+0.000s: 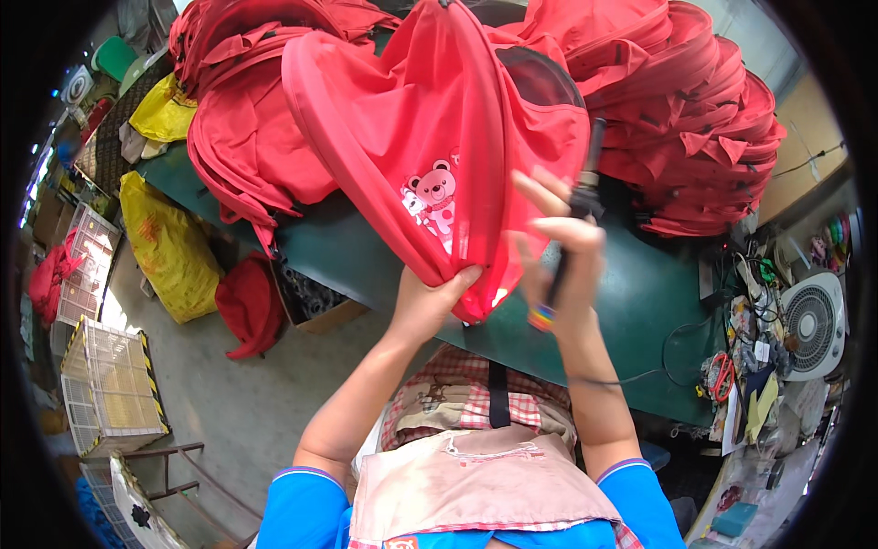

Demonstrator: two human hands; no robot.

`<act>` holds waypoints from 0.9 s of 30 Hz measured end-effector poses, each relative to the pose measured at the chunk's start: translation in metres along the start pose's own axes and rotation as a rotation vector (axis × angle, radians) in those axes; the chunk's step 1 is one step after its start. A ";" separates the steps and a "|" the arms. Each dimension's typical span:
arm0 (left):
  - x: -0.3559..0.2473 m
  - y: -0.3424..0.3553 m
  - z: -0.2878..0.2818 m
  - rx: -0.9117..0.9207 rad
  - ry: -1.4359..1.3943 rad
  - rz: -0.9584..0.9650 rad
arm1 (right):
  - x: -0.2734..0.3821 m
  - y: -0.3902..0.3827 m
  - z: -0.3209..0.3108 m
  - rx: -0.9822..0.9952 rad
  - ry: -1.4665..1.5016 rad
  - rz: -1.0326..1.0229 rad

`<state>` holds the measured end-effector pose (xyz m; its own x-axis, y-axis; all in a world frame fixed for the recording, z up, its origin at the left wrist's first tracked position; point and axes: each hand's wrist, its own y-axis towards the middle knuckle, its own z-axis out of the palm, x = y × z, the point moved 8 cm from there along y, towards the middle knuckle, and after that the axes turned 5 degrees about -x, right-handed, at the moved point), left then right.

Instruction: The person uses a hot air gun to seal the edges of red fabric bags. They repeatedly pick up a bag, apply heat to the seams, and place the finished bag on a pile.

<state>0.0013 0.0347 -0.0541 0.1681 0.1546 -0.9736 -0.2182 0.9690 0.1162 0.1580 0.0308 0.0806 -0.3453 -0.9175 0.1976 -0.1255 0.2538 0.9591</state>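
A red fabric canopy with curved piped edges, a printed pink bear and a dark mesh panel stands over the table in front of me. Its lower corner is pinched between the thumb and fingers of my left hand. My right hand, blurred by motion, is just right of that corner, with some fingers raised. It grips a slim black rod-shaped tool held upright; its exact kind is unclear. A multicoloured band shows near the tool's lower end.
Red canopies are piled at the right and left of the green table. A thin cable crosses by my right forearm. At the right stands a white fan; a yellow bag and wire crate are at the left.
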 end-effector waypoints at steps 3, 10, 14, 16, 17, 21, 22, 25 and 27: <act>0.008 -0.011 -0.017 -0.268 -0.206 0.014 | -0.032 -0.015 0.031 0.097 -0.311 -0.061; -0.030 -0.004 -0.045 -0.257 0.064 0.222 | -0.069 -0.042 -0.022 -0.124 -0.298 0.263; -0.036 0.024 -0.021 -0.123 0.246 0.281 | -0.005 -0.060 -0.041 0.008 0.236 0.481; -0.031 0.033 -0.015 -0.058 0.229 0.235 | 0.032 -0.055 -0.024 0.277 0.202 0.453; -0.034 0.037 -0.009 -0.027 0.200 0.235 | 0.037 -0.059 -0.019 0.301 0.211 0.432; -0.039 0.043 -0.002 -0.023 0.235 0.248 | 0.041 -0.064 -0.009 0.290 0.245 0.398; -0.040 0.043 -0.002 -0.024 0.270 0.252 | 0.040 -0.064 -0.006 0.287 0.241 0.385; -0.042 0.041 -0.001 -0.009 0.310 0.277 | 0.033 -0.064 0.005 0.365 0.166 0.406; -0.053 0.032 0.008 -0.025 0.370 0.300 | 0.033 -0.059 0.010 0.330 0.143 0.396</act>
<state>-0.0072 0.0591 0.0029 -0.2585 0.3430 -0.9031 -0.2290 0.8864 0.4022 0.1449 -0.0116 0.0282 -0.2985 -0.7585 0.5793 -0.3050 0.6509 0.6952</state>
